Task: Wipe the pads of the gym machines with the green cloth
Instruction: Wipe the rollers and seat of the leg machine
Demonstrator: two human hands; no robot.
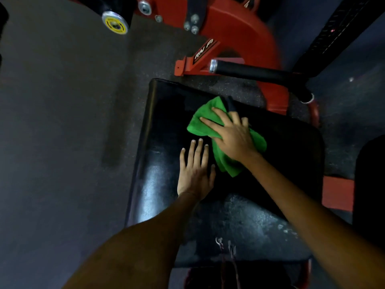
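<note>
Fingers spread, the right hand (231,134) presses a crumpled green cloth (208,119) onto the glossy black seat pad (158,184); at seven o'clock of it, the left hand (195,172) lies flat, fingers straight.

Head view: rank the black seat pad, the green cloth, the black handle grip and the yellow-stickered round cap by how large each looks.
1. black seat pad
2. green cloth
3. black handle grip, though it lies farther away, so its place is unsure
4. yellow-stickered round cap, farthest and clearly smallest
</note>
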